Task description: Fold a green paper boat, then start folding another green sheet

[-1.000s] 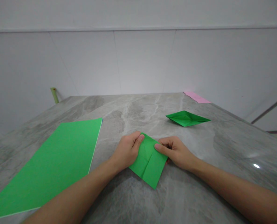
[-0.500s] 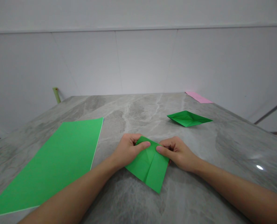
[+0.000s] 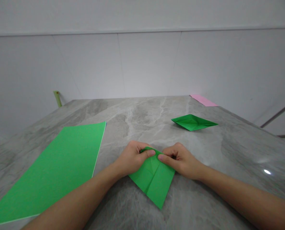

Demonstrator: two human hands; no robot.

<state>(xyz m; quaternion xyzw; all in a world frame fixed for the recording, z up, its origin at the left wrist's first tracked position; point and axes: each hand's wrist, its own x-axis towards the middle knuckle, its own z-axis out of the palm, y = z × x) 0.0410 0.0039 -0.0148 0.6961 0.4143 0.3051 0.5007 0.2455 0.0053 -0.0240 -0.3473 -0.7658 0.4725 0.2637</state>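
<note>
A partly folded green paper piece point(image 3: 154, 180) lies on the grey marble table point(image 3: 142, 121) in front of me, with creases down its middle. My left hand point(image 3: 132, 156) pinches its top left edge, thumb on top. From the other side, my right hand point(image 3: 180, 159) pinches the top right edge. Both thumbs nearly meet at the top centre of the piece. The fingers of both hands are curled behind the paper.
A large flat green sheet point(image 3: 53, 166) lies to the left. A finished folded green paper shape point(image 3: 192, 122) sits further back on the right. At the table's far right corner lies a pink sheet point(image 3: 203, 100). A white wall stands behind the table.
My two hands have come closer together at the top of the folded piece, and its top corner has been pressed down. The piece has slid a little toward me.
</note>
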